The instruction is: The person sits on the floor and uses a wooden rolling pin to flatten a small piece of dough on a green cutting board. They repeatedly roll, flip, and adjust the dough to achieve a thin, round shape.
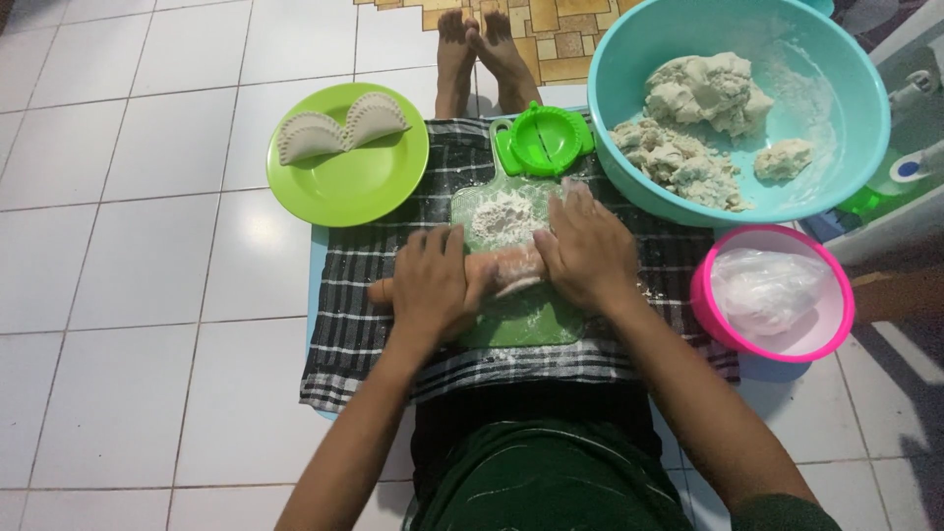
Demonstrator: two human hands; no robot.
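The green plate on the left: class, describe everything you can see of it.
The green plate is round, lime green and looks like smooth plastic, with a shallow raised rim. It sits flat on the white tiled floor, its right edge meeting the checked cloth. Two pale half-moon dumplings with crimped edges lie side by side on its far part; the rest is bare. Neither hand touches it.

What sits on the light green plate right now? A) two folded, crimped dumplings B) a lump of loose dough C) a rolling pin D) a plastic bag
A: two folded dumplings with crimped edges lie side by side on the green plate; the loose dough is in the teal bowl, the rolling pin is under both hands.
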